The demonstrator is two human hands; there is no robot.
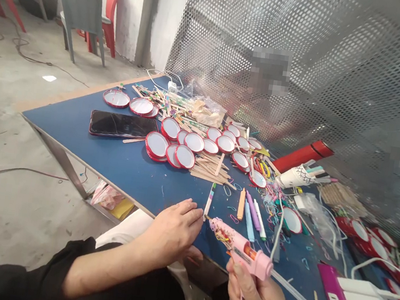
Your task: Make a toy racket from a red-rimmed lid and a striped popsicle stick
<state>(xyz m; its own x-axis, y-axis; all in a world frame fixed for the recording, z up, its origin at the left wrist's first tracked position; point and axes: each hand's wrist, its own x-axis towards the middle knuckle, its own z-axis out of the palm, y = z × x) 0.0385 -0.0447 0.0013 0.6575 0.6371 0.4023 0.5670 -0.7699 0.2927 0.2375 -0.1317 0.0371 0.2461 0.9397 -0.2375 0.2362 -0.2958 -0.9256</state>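
Note:
My left hand (pixel 177 228) is at the near table edge, fingers bent together at the lower end of a wooden craft stick (pixel 210 198) with green and purple bands. The exact grip is partly hidden under the hand. My right hand (pixel 258 295) is wrapped around the handle of a pink glue gun (pixel 240 249), an orange part showing in its body. The gun's nozzle points left, close to the stick's lower end and my left fingers. Just beyond the gun lie an orange marker (pixel 241 203), a purple marker (pixel 253 210) and a blue marker (pixel 249 220).
Red-rimmed lids (pixel 194 142) and plain craft sticks (pixel 210 168) cover the middle of the blue table (pixel 121 159). A phone (pixel 124 125) lies left. At right are a red flask (pixel 304 156), a cup of pens (pixel 294 176) and a purple power strip (pixel 342 299) with white cables.

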